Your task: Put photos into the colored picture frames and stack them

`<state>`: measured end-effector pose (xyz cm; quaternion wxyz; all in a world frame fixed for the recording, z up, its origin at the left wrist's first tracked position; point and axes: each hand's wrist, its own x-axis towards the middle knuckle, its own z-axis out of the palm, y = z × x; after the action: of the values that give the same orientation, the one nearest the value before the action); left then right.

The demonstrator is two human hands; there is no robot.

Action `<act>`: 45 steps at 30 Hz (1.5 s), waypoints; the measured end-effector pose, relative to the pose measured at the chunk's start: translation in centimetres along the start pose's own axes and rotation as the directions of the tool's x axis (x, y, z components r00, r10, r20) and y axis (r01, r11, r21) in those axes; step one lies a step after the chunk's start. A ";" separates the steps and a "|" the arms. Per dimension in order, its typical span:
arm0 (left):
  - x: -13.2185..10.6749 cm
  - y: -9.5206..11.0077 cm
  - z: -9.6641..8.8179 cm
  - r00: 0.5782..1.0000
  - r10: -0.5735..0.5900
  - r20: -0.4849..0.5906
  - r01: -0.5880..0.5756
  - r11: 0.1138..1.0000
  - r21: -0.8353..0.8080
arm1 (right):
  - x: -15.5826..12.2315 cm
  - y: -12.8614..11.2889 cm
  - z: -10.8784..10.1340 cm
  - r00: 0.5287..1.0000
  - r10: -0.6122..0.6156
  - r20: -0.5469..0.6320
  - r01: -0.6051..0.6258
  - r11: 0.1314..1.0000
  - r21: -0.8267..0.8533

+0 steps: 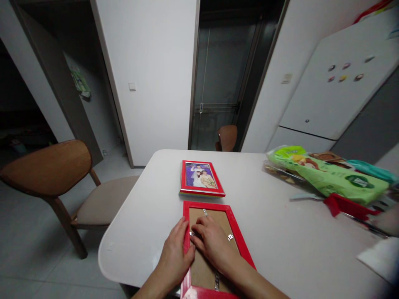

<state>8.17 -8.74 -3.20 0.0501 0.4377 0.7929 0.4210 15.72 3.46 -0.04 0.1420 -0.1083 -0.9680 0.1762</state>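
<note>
A red picture frame (240, 232) lies face down on the table, its brown backing board (199, 270) showing. Small metal clips sit along the board's edges, one of them a right-side clip (230, 237). My left hand (174, 249) grips the frame's left edge, thumb on top. With fingers bent together, my right hand (212, 241) presses at the left-side clip (191, 234). Farther back, a second red picture frame (202, 178) lies face up with a photo of people in it.
The white table (262, 216) has a rounded left corner. At its right lie a green package (330, 174), a light-handled knife (307, 197), red cloth-like material (349, 206) and white paper (382, 259). A wooden chair (62, 174) stands at the left.
</note>
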 end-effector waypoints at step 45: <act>0.3 0.8 -0.3 0.998 -0.065 -0.006 0.065 0.998 -0.025 | -3.9 2.2 -3.1 0.982 0.177 0.066 -0.184 0.973 0.139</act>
<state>8.35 -8.52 -2.32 0.0663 0.4094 0.8017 0.4304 20.70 5.42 0.99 0.1071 -0.1806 -0.9422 0.2609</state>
